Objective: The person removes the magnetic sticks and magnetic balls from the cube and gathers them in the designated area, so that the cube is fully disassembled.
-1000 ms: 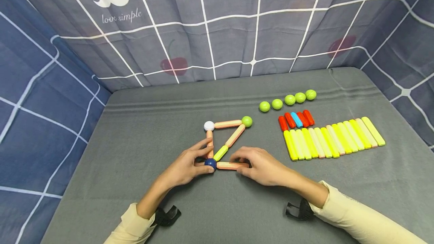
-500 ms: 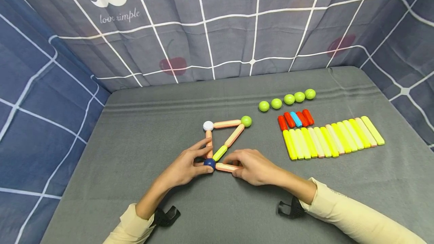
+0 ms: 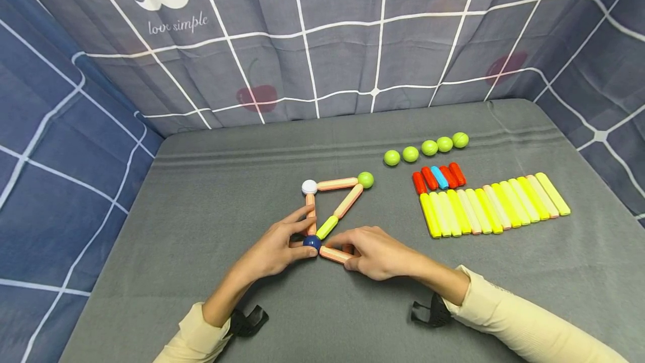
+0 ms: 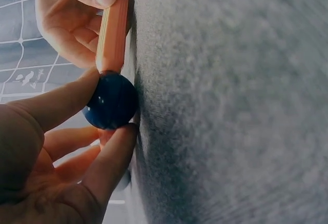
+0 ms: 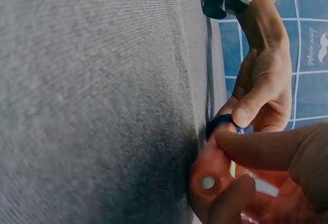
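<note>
My left hand [image 3: 276, 245] pinches a dark blue ball [image 3: 312, 243] between thumb and fingers. Against the ball's right side sits the tip of an orange stick [image 3: 333, 255], slanting down to the right. My right hand [image 3: 378, 254] pinches that stick near its other end; a pale dot shows on its end face in the right wrist view. From the blue ball a yellow-green stick [image 3: 327, 228] and an orange stick [image 3: 349, 201] run diagonally to a green ball [image 3: 365, 180]. Another orange stick [image 3: 337, 184] joins that to a white ball [image 3: 309, 187]. One more orange stick [image 3: 310, 200] leads back, partly behind my left fingers.
Several loose green balls [image 3: 410, 154] lie in a row at the back right. Below them are short red sticks [image 3: 419, 182] with one blue stick [image 3: 439, 177], then a long row of yellow sticks [image 3: 453, 214]. A grey-blue curtain [image 3: 342, 60] encloses the table [image 3: 227, 184].
The right hand has shifted left along the held orange stick, whose right end has swung toward the person. The left hand and blue ball have stayed almost in place.
</note>
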A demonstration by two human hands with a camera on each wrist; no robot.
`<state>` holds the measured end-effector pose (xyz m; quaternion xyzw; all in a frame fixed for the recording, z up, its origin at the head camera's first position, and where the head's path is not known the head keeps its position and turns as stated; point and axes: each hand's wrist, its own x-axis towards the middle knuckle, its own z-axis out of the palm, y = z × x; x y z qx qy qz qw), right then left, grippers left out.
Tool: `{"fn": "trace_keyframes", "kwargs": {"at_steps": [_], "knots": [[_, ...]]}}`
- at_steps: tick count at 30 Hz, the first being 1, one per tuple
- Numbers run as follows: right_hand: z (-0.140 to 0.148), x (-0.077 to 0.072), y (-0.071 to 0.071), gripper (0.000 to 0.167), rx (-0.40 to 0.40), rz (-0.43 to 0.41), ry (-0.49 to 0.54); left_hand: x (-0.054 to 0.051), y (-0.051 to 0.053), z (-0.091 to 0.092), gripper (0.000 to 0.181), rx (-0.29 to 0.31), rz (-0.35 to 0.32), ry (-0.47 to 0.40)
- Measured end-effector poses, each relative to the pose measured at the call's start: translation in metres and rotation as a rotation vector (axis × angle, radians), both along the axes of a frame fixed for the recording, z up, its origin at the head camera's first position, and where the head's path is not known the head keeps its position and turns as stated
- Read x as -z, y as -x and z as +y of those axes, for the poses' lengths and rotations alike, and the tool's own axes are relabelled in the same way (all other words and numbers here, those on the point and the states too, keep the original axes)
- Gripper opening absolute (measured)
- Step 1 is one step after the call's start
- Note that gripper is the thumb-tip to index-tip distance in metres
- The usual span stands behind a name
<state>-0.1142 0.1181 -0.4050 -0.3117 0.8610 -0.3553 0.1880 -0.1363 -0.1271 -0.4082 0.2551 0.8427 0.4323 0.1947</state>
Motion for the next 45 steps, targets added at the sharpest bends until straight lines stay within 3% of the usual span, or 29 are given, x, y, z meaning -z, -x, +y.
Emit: {"fn": "trace_keyframes", "kwargs": {"at_steps": [4, 9, 18, 26, 36, 41, 45], "knots": [[0.007, -0.001, -0.002, 0.04, -0.015, -0.066, 0.042, -0.001, 0.0, 0.0, 0.064, -0.007, 0.008, 0.009], [0.02, 0.001, -0.005, 0.046, 0.041, -0.154, 0.119, -0.001, 0.0, 0.0, 0.065, -0.014, -0.017, -0.008], [0.041, -0.004, -0.006, 0.059, 0.085, -0.167, 0.194, -0.001, 0.0, 0.001, 0.067, -0.025, -0.051, -0.021], [0.061, -0.011, -0.008, 0.054, 0.155, -0.218, 0.248, -0.001, 0.0, 0.002, 0.067, -0.034, -0.046, -0.007], [0.115, -0.016, 0.0, 0.05, 0.382, 0.043, 0.206, 0.0, -0.001, 0.001, 0.067, -0.031, -0.073, -0.04], [0.161, -0.021, 0.009, 0.056, 0.49, 0.101, 0.197, 0.001, 0.0, 0.001, 0.067, -0.035, -0.09, -0.052], [0.206, -0.024, 0.015, 0.059, 0.604, 0.198, 0.102, 0.001, 0.0, 0.001, 0.067, -0.036, -0.093, -0.051]]}}
